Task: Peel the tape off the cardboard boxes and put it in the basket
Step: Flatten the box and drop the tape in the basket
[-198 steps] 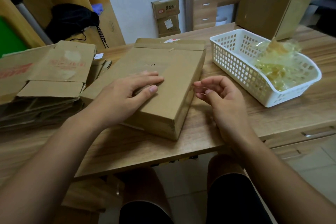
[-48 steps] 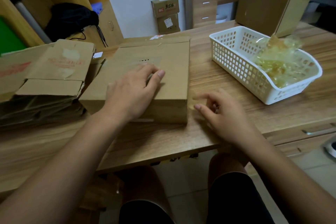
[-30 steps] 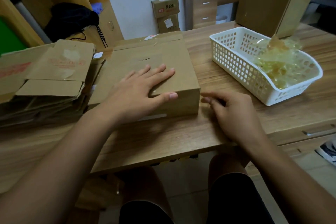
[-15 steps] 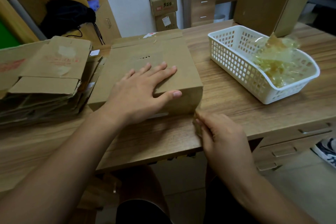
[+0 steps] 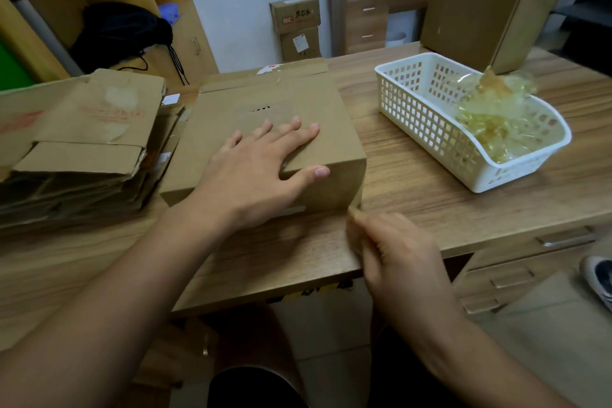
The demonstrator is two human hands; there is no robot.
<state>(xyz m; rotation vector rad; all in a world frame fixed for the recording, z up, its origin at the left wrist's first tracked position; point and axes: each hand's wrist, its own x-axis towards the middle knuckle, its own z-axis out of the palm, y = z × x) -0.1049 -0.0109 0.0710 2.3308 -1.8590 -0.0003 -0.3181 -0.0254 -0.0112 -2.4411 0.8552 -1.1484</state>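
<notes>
The cardboard box (image 5: 265,99) lies flat on the desk (image 5: 414,189), and everything else is placed from it. The left hand (image 5: 255,172) rests on the box's top with straight, spread fingers and the thumb hooked over the near edge, pressing it down. The right hand (image 5: 397,252) sits at the box's near right corner. Its fingers are curled and seem to pinch the tape strip (image 5: 353,219) running from that corner (the hand is blurred, so the pinch itself is a judgement).

The tape looks thin, light, limp and sticky. It will likely stretch or tear if jerked, and it will cling to fingers and to itself. The best hold is probably the freed end, pinched close to where it leaves the cardboard and pulled low along the box. The box seems light and stiff enough to slide, hence the holding palm.

By count:
- One box is under the hands.
- One white basket (image 5: 427,129) stands to the right of the box, apart from it.
- One tangled wad of peeled tape (image 5: 490,116) lies inside the basket; its pieces cannot be counted.
- One stack of flattened cartons (image 5: 82,142) sits just left of the box; its layers are too crowded to number.
- Two small cartons (image 5: 296,20) are stacked on the floor beyond the box.
</notes>
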